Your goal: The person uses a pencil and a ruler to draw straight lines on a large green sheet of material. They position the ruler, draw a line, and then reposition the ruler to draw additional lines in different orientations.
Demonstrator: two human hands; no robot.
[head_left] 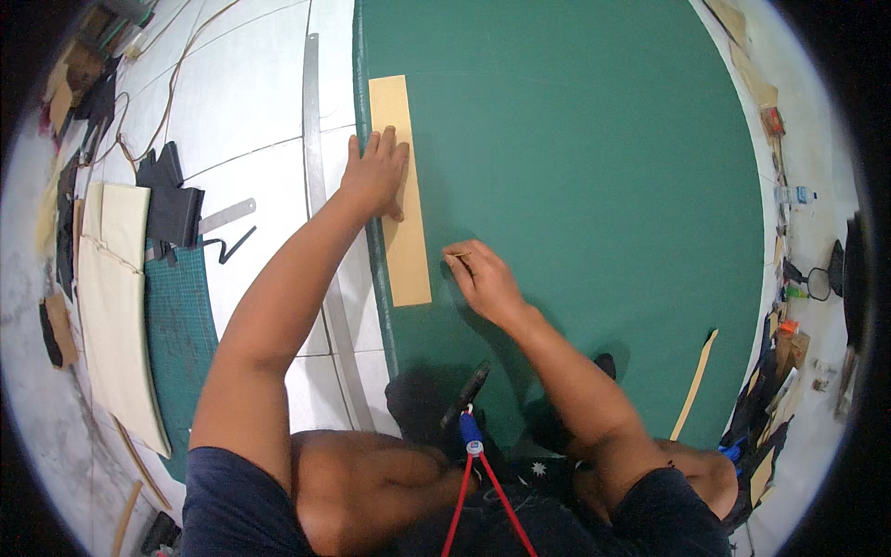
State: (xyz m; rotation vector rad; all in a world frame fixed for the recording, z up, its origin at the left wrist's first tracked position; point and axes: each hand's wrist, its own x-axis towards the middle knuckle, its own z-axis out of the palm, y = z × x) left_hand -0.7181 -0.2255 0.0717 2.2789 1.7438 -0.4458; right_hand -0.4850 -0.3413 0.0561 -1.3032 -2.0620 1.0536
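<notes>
A large green sheet of material (594,167) lies spread on the floor in front of me. Along its left edge rests a long tan rectangular strip (409,265), which looks like stiff card. My left hand (376,178) lies flat on the strip's upper half, fingers apart, pressing on it. Just right of the strip's lower part, my right hand (487,281) pinches a thin golden stick, pen-like (459,254). Its tip points left toward the strip; whether it touches the green sheet I cannot tell.
Left of the sheet, a long metal ruler (314,139) lies on white tiles. Farther left are black pieces (174,200), a short ruler (228,215), a folded cream cloth (116,306) and a cutting mat (176,297). At right are a narrow yellowish strip (694,385) and a bottle (798,195).
</notes>
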